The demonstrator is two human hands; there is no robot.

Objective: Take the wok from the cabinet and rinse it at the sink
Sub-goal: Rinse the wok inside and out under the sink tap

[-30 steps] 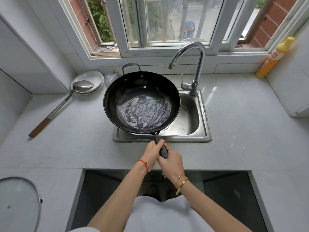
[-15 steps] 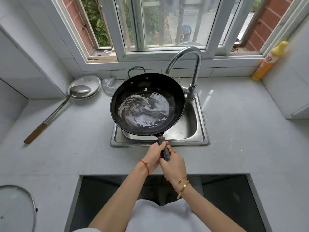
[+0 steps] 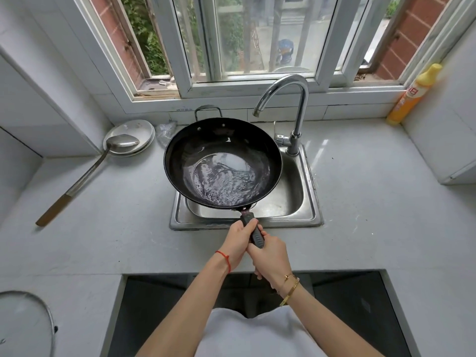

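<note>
Both hands are clamping the long black handle (image 3: 253, 231) of the wok (image 3: 222, 163), the left hand (image 3: 238, 242) nearer the pan and the right hand (image 3: 270, 255) just behind it, the two touching. The wok is hanging over the left part of the steel sink (image 3: 307, 202), its rim overlapping the sink's left edge, with a shallow pool of water (image 3: 225, 182) rippling across its floor. The faucet (image 3: 288, 106) is arching above the far right of the pan; no stream is showing from its spout.

The rinse itself is the step in hand: the person is judged to be swirling the water round the inside. The next move is likely calling for a tilt toward the basin so the water is pouring out into the sink and not onto the surface (image 3: 116, 228); with the pan sitting partly past the left edge, shifting it rightward first looks wise.

Against the picture half a second ago, the water is lying more toward the near right of the bowl, and the wok is appearing slightly farther left of the faucet. The grip is remaining unchanged. The ladle (image 3: 85, 173) and plate (image 3: 130, 136) at the left are staying put.
</note>
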